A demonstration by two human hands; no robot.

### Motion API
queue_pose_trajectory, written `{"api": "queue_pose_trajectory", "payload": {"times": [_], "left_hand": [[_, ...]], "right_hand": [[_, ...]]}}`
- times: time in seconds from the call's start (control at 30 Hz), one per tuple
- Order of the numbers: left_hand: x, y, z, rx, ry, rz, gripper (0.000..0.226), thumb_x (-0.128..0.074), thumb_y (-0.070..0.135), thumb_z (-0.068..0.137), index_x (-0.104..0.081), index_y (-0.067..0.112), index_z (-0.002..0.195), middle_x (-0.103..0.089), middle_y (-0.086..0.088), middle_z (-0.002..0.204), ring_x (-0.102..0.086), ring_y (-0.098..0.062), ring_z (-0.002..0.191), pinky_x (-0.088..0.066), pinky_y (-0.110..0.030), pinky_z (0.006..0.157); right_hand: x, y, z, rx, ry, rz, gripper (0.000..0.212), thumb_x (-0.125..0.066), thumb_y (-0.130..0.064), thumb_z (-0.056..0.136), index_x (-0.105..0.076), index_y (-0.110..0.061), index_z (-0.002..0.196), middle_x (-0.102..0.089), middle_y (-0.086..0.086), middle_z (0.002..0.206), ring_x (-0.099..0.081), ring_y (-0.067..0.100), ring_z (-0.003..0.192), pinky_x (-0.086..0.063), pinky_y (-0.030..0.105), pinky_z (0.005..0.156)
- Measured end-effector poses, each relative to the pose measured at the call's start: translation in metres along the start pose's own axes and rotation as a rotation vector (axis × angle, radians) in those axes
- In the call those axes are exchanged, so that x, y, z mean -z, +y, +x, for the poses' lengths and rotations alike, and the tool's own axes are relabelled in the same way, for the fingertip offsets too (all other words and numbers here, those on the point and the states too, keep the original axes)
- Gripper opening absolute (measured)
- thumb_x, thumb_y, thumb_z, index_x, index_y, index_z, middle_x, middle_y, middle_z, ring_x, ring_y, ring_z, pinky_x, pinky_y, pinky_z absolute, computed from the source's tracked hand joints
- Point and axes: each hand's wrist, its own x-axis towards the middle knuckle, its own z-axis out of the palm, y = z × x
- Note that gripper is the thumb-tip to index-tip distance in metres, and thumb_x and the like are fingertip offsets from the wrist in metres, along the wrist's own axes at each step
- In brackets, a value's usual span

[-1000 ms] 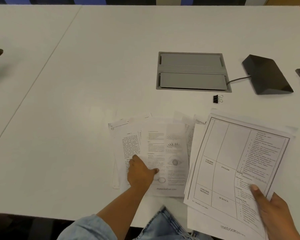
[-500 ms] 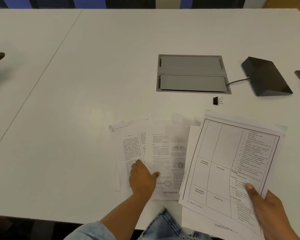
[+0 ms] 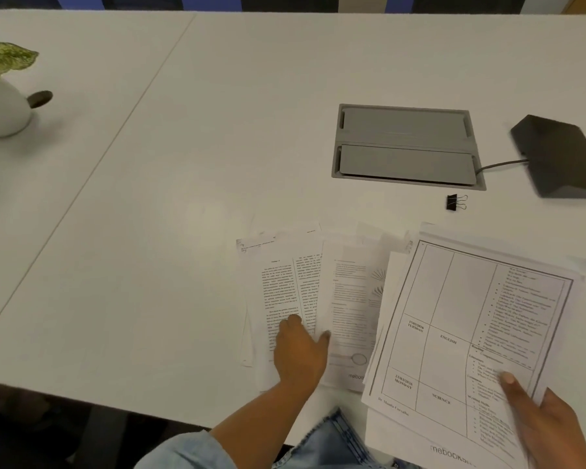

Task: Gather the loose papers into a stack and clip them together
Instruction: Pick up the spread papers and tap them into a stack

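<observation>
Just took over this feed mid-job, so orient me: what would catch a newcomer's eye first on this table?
The fan of printed papers at the near edge of the white table: the left hand presses flat on them, while the right hand grips a sheaf topped by a timetable sheet. Just beyond lies a small black binder clip, untouched, in front of the grey cable hatch.

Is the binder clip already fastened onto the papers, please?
No, the binder clip lies alone on the table, apart from the papers.

Head-worn view, steeply downward onto the table (image 3: pixel 149 198) (near, wide-angle)
</observation>
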Motion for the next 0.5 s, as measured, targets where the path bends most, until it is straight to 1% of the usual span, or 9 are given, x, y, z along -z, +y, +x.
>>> {"api": "queue_pose_trajectory", "payload": {"times": [0.07, 0.1, 0.17, 0.27, 0.33, 0.37, 0.43, 0.47, 0.5], "left_hand": [[-0.009, 0.011, -0.003, -0.058, -0.024, 0.166, 0.072, -0.072, 0.056, 0.078, -0.047, 0.011, 0.129, -0.054, -0.005, 0.124, -0.055, -0.022, 0.113, -0.05, -0.034, 0.092], [-0.013, 0.016, -0.003, -0.059, -0.034, 0.196, 0.075, -0.074, 0.054, 0.077, -0.045, 0.011, 0.13, -0.053, -0.006, 0.126, -0.054, -0.022, 0.114, -0.049, -0.034, 0.093], [-0.02, 0.022, 0.0, 0.007, -0.064, 0.108, 0.073, -0.082, 0.043, 0.074, -0.045, 0.01, 0.128, -0.055, -0.007, 0.125, -0.056, -0.022, 0.112, -0.051, -0.034, 0.092], [-0.025, 0.025, 0.003, 0.082, -0.118, -0.099, 0.052, -0.084, 0.026, 0.075, -0.053, 0.01, 0.114, -0.066, -0.006, 0.113, -0.065, -0.023, 0.099, -0.056, -0.034, 0.079], [-0.024, 0.023, 0.003, 0.051, -0.16, -0.136, 0.028, -0.077, 0.024, 0.083, -0.064, 0.012, 0.104, -0.072, -0.004, 0.106, -0.069, -0.02, 0.09, -0.056, -0.03, 0.072], [-0.023, 0.021, 0.003, 0.039, -0.167, -0.178, 0.019, -0.073, 0.024, 0.087, -0.068, 0.012, 0.101, -0.074, -0.004, 0.103, -0.069, -0.019, 0.087, -0.057, -0.03, 0.073], [-0.016, 0.015, 0.0, 0.032, -0.153, -0.278, 0.013, -0.069, 0.023, 0.091, -0.071, 0.012, 0.097, -0.075, -0.003, 0.097, -0.069, -0.018, 0.084, -0.06, -0.033, 0.076], [-0.011, 0.01, -0.001, 0.035, -0.123, -0.312, 0.011, -0.068, 0.022, 0.091, -0.071, 0.012, 0.094, -0.074, 0.0, 0.092, -0.069, -0.017, 0.083, -0.059, -0.031, 0.074], [-0.006, 0.004, -0.003, 0.049, -0.095, -0.344, 0.009, -0.068, 0.022, 0.092, -0.07, 0.013, 0.093, -0.071, 0.005, 0.088, -0.068, -0.016, 0.082, -0.057, -0.025, 0.071]], "right_hand": [[-0.001, -0.002, -0.002, 0.006, 0.002, -0.013, 0.042, -0.059, -0.016, 0.094, -0.055, 0.003, 0.131, -0.058, 0.024, 0.132, -0.049, 0.022, 0.105, -0.032, 0.031, 0.096], [0.0, -0.003, -0.002, 0.01, 0.003, -0.017, 0.042, -0.058, -0.016, 0.094, -0.055, 0.003, 0.132, -0.058, 0.025, 0.132, -0.049, 0.022, 0.105, -0.032, 0.031, 0.095], [0.0, -0.005, -0.002, 0.016, -0.003, -0.021, 0.043, -0.058, -0.015, 0.094, -0.053, 0.003, 0.133, -0.058, 0.024, 0.131, -0.049, 0.023, 0.105, -0.032, 0.032, 0.095], [0.003, -0.006, -0.001, 0.031, 0.0, -0.023, 0.043, -0.058, -0.014, 0.094, -0.053, 0.002, 0.134, -0.06, 0.021, 0.127, -0.05, 0.023, 0.107, -0.032, 0.032, 0.096], [0.003, -0.006, -0.001, 0.025, -0.002, -0.022, 0.043, -0.058, -0.015, 0.094, -0.054, 0.001, 0.133, -0.06, 0.017, 0.119, -0.05, 0.023, 0.106, -0.033, 0.033, 0.095], [0.004, -0.006, -0.001, 0.022, -0.003, -0.022, 0.043, -0.058, -0.016, 0.094, -0.054, 0.0, 0.133, -0.059, 0.015, 0.115, -0.051, 0.023, 0.106, -0.033, 0.033, 0.095], [0.003, -0.006, 0.0, 0.019, -0.002, -0.013, 0.042, -0.058, -0.014, 0.094, -0.054, 0.001, 0.133, -0.057, 0.013, 0.112, -0.05, 0.022, 0.106, -0.032, 0.032, 0.094], [0.003, -0.006, 0.0, 0.018, -0.002, -0.008, 0.042, -0.058, -0.014, 0.094, -0.054, 0.001, 0.133, -0.057, 0.012, 0.113, -0.05, 0.022, 0.106, -0.032, 0.031, 0.095], [0.002, -0.006, 0.0, 0.017, -0.001, -0.006, 0.042, -0.058, -0.014, 0.094, -0.054, 0.001, 0.133, -0.058, 0.013, 0.114, -0.051, 0.022, 0.106, -0.032, 0.031, 0.095]]}}
